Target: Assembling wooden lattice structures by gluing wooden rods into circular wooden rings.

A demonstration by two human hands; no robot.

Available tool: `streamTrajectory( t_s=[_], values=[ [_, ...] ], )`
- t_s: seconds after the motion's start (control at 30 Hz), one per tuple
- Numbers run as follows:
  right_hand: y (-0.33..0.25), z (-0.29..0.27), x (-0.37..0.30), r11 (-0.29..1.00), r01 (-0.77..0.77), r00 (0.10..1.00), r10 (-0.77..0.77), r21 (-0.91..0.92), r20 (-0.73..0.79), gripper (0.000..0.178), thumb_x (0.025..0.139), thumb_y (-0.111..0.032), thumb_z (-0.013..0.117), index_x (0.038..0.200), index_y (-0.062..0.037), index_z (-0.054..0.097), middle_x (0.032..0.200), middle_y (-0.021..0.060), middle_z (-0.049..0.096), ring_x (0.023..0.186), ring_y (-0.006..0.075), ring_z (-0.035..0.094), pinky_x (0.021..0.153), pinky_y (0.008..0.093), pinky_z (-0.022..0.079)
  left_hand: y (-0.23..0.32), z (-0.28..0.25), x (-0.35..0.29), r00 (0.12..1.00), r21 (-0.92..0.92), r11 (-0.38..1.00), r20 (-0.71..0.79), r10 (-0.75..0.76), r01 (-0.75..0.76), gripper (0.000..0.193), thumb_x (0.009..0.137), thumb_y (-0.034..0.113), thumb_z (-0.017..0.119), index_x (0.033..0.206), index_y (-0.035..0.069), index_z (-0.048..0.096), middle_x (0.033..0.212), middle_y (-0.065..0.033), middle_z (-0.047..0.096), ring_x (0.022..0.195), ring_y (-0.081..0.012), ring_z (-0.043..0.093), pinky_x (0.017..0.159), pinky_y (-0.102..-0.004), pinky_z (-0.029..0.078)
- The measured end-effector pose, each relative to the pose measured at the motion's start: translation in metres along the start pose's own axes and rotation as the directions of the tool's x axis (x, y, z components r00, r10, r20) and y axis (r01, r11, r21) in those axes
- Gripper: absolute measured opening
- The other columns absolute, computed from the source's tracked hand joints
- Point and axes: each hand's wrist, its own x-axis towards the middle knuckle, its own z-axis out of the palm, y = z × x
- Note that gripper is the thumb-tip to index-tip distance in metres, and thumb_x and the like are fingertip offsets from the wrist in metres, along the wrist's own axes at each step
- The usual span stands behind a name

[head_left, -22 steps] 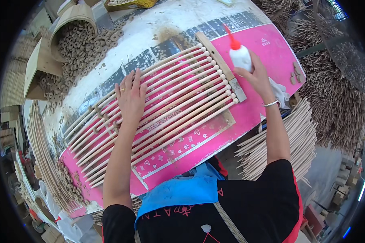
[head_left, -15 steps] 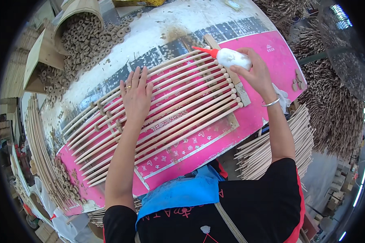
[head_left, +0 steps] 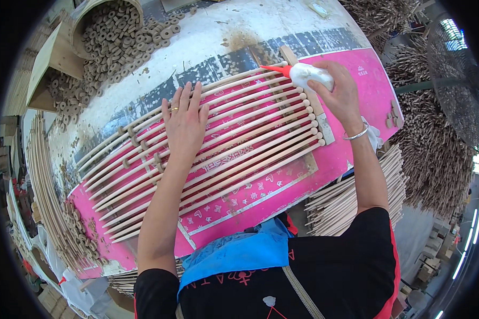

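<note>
A row of thin wooden sticks (head_left: pixel 234 129) with rounded right ends lies side by side on a pink printed board (head_left: pixel 351 80). My left hand (head_left: pixel 186 125) rests flat across the farther sticks, fingers stretched out and slightly apart. In my right hand (head_left: pixel 338 90) is a white squeeze bottle (head_left: pixel 306 75) with a red nozzle. It is tipped sideways, and its pointed tip is at the farthest sticks, near their right ends; whether it touches cannot be seen. Several small wooden rings (head_left: pixel 158 158) sit on or among the sticks left of my left hand.
A wooden strip (head_left: pixel 315 101) lies along the sticks' right ends. Wooden rings (head_left: pixel 112 45) spill from a round container (head_left: pixel 80 32) at the far left. Long sticks (head_left: pixel 50 191) lie along the left edge, with another stack (head_left: pixel 356 194) below the board. A large fan (head_left: pixel 457 80) stands at right.
The whole view has shifted slightly. The bottle stays at the farthest sticks near their right ends, and my left hand still lies on the sticks.
</note>
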Motion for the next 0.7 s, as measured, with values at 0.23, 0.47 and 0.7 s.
streamTrajectory(
  t_s=[0.23,0.47,0.7],
  values=[
    [-0.0024,0.0031,0.0026,1.000,0.019,1.000,-0.019,-0.017,-0.003,0.034,0.083,-0.020,0.083,0.111,-0.0079,0.068,0.095,0.0099,0.068,0.091,0.0301,0.065,0.078,0.0419,0.052,-0.0020,0.0034,-0.0001,0.998,-0.026,1.000,-0.053,0.014,-0.015,0.053,0.108,0.038,0.049,0.158,0.020,0.047,0.160,-0.0076,0.048,0.151,-0.0250,0.039,0.128,-0.0536,0.018],
    [-0.0051,0.0051,0.0005,1.000,0.010,1.000,-0.010,-0.018,0.008,0.034,0.083,-0.020,0.083,0.111,-0.0072,0.069,0.096,0.0104,0.069,0.092,0.0306,0.065,0.078,0.0421,0.052,-0.0018,0.0043,-0.0008,0.998,-0.036,0.999,-0.056,0.015,-0.017,0.052,0.108,0.038,0.049,0.157,0.020,0.047,0.159,-0.0076,0.048,0.151,-0.0251,0.039,0.128,-0.0538,0.019],
    [-0.0075,0.0043,-0.0022,1.000,-0.013,1.000,0.013,0.006,0.022,0.032,0.083,-0.020,0.083,0.109,-0.0059,0.069,0.098,0.0115,0.069,0.094,0.0312,0.066,0.080,0.0427,0.053,-0.0014,0.0045,-0.0002,0.999,-0.029,1.000,-0.053,0.010,-0.011,0.052,0.108,0.037,0.049,0.157,0.020,0.047,0.160,-0.0074,0.048,0.150,-0.0257,0.040,0.128,-0.0545,0.020]
  ],
)
